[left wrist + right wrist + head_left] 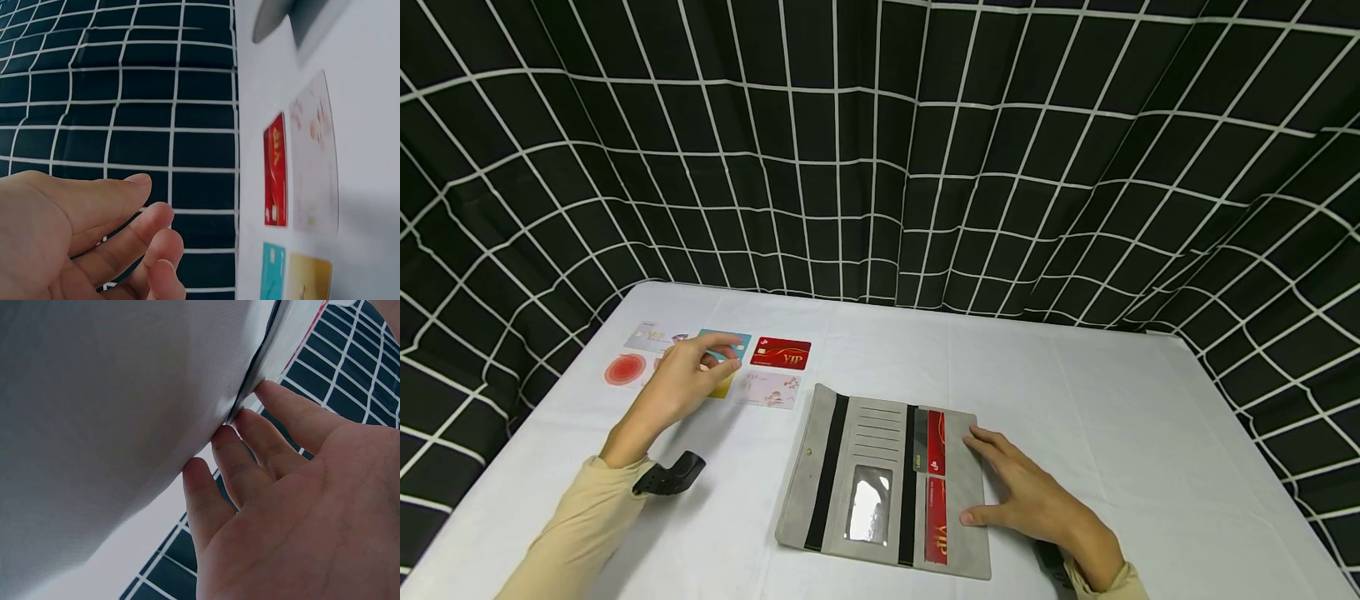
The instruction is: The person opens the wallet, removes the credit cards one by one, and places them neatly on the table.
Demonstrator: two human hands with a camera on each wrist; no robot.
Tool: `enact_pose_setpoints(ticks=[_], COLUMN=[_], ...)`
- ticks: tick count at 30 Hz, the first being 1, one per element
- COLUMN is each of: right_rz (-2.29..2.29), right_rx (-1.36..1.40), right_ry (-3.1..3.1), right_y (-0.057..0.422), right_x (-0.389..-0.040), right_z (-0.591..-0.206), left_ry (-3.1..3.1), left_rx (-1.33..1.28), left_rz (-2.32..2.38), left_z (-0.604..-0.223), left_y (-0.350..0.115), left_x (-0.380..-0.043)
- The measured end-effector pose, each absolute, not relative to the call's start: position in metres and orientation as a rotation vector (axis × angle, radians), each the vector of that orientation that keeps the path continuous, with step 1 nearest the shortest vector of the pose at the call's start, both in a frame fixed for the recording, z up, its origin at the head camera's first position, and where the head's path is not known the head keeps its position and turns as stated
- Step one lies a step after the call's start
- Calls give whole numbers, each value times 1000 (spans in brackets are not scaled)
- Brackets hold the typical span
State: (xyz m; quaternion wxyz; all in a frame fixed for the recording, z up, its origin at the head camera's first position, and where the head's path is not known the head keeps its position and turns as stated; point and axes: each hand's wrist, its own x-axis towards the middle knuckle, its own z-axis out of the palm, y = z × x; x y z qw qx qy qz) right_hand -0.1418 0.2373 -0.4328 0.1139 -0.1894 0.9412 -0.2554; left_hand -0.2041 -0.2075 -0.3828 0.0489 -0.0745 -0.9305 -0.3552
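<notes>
My left hand (679, 382) hovers above several cards on the left of the table, thumb and fingers loosely bent with nothing between them. Beneath it a teal card (743, 342) and a gold card (722, 388) are partly covered. Just right of these lie a red VIP card (781, 353) and a pale floral card (772, 390). A grey wallet (962, 542) lies unfolded in front of me. Its right-hand slots hold a dark logo card (921, 446) and two red cards, one upper (936, 442), one lower (936, 521). With fingers extended, my right hand (1037, 492) touches the wallet's right edge.
A lilac VIP card (651, 336) and a card with a red circle (625, 369) lie at the far left. White cloth covers the table (1112, 417). A black curtain with a white grid (880, 167) surrounds the back and sides.
</notes>
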Motion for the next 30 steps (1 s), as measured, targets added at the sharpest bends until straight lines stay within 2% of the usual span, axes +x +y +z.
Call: enact_pose_setpoints(ticks=[30], right_rz=[-761], right_rx=[-566], right_ry=[2758], right_y=[239], right_x=[-142], right_z=[-435], left_ry=[-2800], left_rx=[-389], left_rz=[-1307], left_z=[-387], left_y=[-130], left_x=[-209])
